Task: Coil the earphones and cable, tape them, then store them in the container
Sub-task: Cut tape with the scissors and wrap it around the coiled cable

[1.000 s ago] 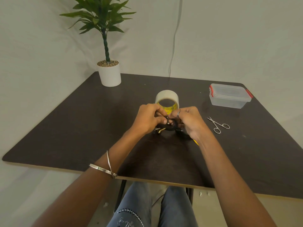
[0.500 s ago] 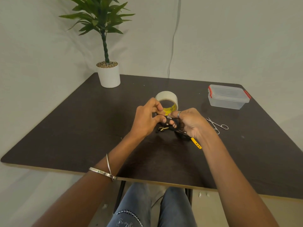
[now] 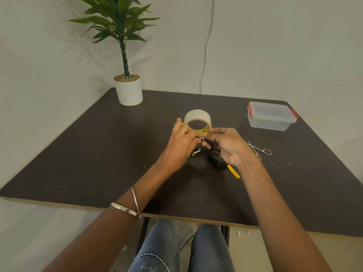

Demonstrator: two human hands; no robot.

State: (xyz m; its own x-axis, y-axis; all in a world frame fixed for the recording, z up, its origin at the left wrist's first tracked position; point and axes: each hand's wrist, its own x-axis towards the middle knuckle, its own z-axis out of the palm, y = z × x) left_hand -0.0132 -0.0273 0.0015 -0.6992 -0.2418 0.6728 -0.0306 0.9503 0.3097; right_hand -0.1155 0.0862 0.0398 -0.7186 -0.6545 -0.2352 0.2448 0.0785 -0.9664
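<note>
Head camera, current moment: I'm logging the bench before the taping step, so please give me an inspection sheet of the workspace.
Surface: dark table, bare where nothing stands.
Job's things: black coiled cable held between both hands, yellow strap trailing from it; tape roll on edge just behind the hands; scissors lying right of the hands; clear container at far right, lid on.
Clutter: potted plant at far left corner.
Grippers: left hand and right hand both pinch the coil.
Cables: a thin cord hangs down the wall.
Surroundings: pale wrinkled backdrop; the person's knees below the table edge.
</note>
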